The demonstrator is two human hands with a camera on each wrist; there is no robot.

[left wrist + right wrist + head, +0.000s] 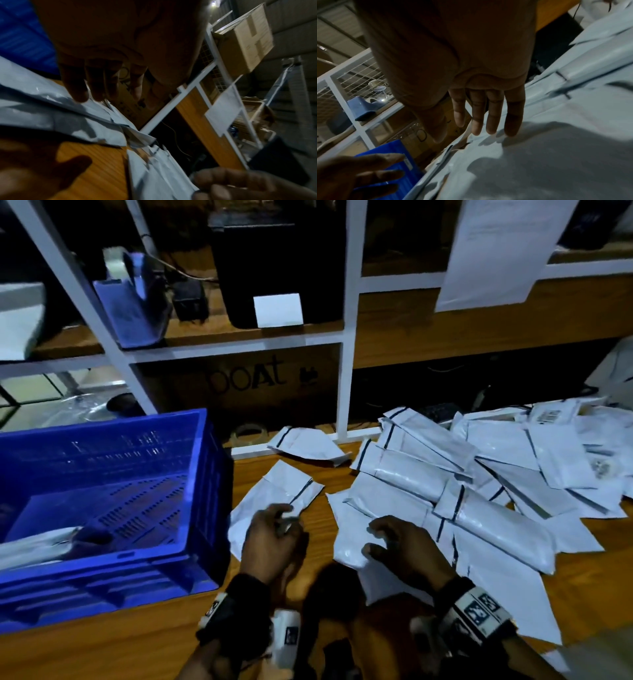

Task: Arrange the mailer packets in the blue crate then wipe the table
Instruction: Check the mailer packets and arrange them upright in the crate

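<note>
The blue crate [102,491] stands on the left of the wooden table [85,648], with one white mailer packet [30,546] lying in its near-left corner. A big heap of white mailer packets [479,491] covers the table's right side. My left hand [284,520] hovers just right of the crate over a single flat packet [274,491]. Its fingers [80,86] are relaxed, with the tips close to the plastic. My right hand [376,537] lies with straight fingers [511,119] on the nearest packet [356,508] of the heap. Neither hand holds anything.
A white metal shelf frame [344,392] rises behind the table. It holds a brown carton [246,381], a black box [274,268] and a blue holder [133,302]. A roll of clear tape [248,433] sits at the table's back edge.
</note>
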